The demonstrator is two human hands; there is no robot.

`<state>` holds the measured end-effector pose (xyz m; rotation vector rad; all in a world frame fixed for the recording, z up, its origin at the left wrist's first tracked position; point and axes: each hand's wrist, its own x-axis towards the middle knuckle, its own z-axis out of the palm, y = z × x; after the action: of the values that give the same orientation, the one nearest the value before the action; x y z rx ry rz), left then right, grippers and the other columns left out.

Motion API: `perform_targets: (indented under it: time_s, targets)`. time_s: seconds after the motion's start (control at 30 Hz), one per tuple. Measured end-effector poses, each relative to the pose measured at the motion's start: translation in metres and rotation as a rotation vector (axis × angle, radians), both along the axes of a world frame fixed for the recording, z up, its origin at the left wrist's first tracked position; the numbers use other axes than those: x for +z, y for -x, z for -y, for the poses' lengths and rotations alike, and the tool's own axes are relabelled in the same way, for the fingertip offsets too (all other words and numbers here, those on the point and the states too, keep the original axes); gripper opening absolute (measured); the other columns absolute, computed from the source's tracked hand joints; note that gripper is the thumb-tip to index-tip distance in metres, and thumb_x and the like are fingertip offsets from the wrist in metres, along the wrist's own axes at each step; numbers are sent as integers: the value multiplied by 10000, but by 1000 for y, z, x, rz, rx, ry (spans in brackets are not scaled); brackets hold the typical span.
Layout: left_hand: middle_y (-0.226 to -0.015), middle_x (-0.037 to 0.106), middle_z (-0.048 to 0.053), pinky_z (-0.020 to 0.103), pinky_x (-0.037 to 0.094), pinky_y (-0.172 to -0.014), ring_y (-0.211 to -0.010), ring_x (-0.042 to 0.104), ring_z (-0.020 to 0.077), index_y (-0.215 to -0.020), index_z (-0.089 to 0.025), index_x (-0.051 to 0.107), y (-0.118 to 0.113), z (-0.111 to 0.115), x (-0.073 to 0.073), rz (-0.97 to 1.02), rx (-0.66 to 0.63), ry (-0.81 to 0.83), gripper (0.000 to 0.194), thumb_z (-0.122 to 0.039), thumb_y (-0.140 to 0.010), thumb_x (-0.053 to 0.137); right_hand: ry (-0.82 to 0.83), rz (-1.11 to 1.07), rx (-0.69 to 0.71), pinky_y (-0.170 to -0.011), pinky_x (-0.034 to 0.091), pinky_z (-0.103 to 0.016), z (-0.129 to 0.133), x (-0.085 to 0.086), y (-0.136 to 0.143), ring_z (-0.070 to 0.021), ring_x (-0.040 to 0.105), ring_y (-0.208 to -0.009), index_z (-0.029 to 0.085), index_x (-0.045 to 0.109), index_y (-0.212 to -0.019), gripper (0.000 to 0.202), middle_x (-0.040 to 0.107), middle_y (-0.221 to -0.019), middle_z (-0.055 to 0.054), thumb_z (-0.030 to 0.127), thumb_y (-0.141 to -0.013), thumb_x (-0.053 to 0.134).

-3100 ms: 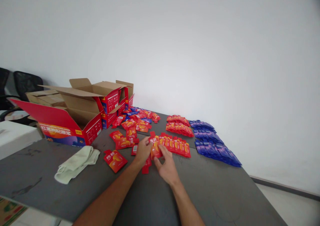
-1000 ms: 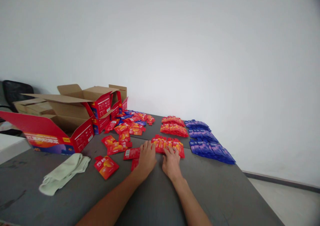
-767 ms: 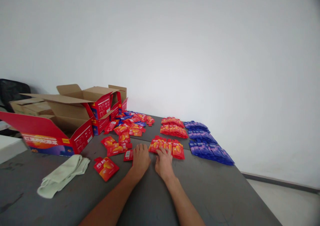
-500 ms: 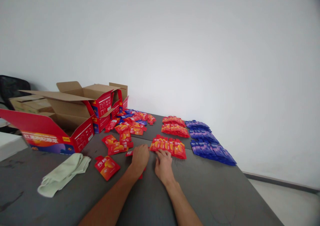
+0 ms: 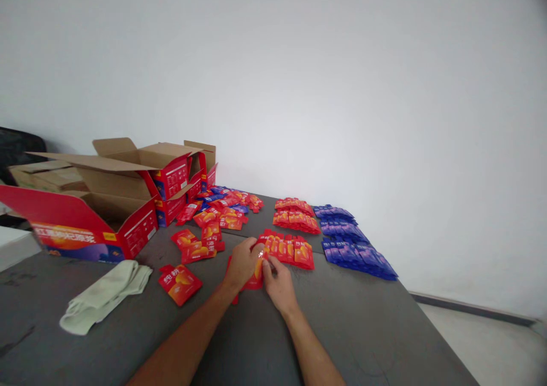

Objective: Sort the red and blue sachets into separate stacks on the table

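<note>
My left hand (image 5: pixel 244 265) is closed on a red pouch (image 5: pixel 255 281) with yellow-orange fruit printed on it, held just above the grey table. The thumb and fingers of my right hand (image 5: pixel 280 288) pinch the same pouch at its right edge. Part of the pouch is hidden by my left hand. Right behind my hands lies a row of overlapping red pouches (image 5: pixel 293 249). More red shows under and beside my left wrist, mostly covered. One loose red pouch (image 5: pixel 180 284) lies flat to the left.
Further back are more rows of red pouches (image 5: pixel 297 221), with rows of blue pouches (image 5: pixel 358 258) to their right. A mixed loose pile (image 5: pixel 224 204) lies at back left. Open red cartons (image 5: pixel 141 232) stand on the left, near a pale green cloth (image 5: pixel 105 296).
My left hand has raised a red pouch and moved slightly right, beside the row. My right hand has drawn back from the row's front edge and now grips that pouch.
</note>
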<state>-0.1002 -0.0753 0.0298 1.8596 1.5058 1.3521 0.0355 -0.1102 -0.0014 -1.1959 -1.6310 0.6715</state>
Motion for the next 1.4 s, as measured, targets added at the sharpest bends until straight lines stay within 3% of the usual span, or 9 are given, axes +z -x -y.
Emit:
perform_targets:
  time_s: [0.1, 0.2, 0.4, 0.63, 0.77, 0.93, 1.1, 1.23, 1.4]
  targets:
    - [-586, 506, -42, 232, 308, -557, -580, 449, 117, -660, -170, 549, 3, -5, -4, 159, -8, 73, 291, -384, -850, 500, 102, -52, 63, -523, 323, -221, -1, -3, -1, -108, 420, -553, 169, 600, -722, 420, 499, -597, 39, 511, -924, 464]
    - [-589, 534, -38, 226, 312, -536, -560, 450, 112, -680, -151, 594, 4, -8, -8, 334, -79, 176, 292, -410, -804, 539, 165, -78, 77, -495, 267, -217, -4, -8, -4, -91, 349, -527, 170, 553, -672, 433, 432, -572, 54, 541, -889, 505]
    - [-594, 567, -26, 215, 310, -524, -560, 466, 112, -664, -144, 614, 2, -13, -20, 384, -80, 180, 302, -422, -772, 568, 224, -115, 110, -494, 256, -211, -2, -5, -9, -85, 345, -527, 168, 541, -663, 439, 447, -580, 48, 565, -849, 554]
    - [-591, 539, -38, 204, 303, -484, -516, 429, 92, -701, -146, 603, 6, -14, -23, 503, -78, 191, 357, -492, -783, 580, 409, -211, 366, -511, 315, -208, 7, 3, -9, -107, 469, -549, 152, 648, -856, 452, 584, -640, 21, 588, -742, 682]
    - [-588, 542, -33, 204, 308, -486, -514, 429, 92, -708, -147, 602, 5, -15, -25, 533, -71, 225, 361, -500, -783, 578, 403, -200, 325, -520, 303, -208, 2, -4, -11, -98, 459, -545, 150, 624, -761, 418, 585, -626, 25, 557, -729, 708]
    - [-614, 558, -27, 198, 327, -525, -570, 455, 99, -691, -159, 594, 2, -17, -27, 437, 27, 126, 294, -434, -792, 569, 405, -139, 306, -490, 246, -208, -1, -7, -12, -76, 387, -505, 158, 583, -705, 382, 555, -591, 39, 520, -754, 696]
    - [-575, 545, -33, 198, 334, -479, -494, 447, 89, -696, -159, 586, 0, -13, -24, 729, -73, 251, 405, -558, -758, 611, 378, -141, 265, -485, 233, -215, 1, -3, -10, -73, 366, -497, 163, 561, -646, 375, 529, -567, 43, 494, -752, 700]
    - [-575, 585, -4, 222, 391, -481, -484, 515, 116, -712, -153, 593, 0, -11, -20, 921, -34, 360, 521, -674, -709, 614, 384, -184, 252, -490, 235, -219, 3, 1, -12, -77, 375, -496, 159, 573, -650, 368, 542, -570, 36, 491, -753, 695]
    - [-662, 661, 26, 242, 463, -537, -555, 599, 141, -773, -145, 638, -1, -8, -14, 851, -230, 455, 397, -535, -705, 672, 334, -243, 195, -519, 266, -221, 4, 10, -19, -87, 404, -525, 161, 573, -644, 356, 556, -592, 22, 477, -783, 660]
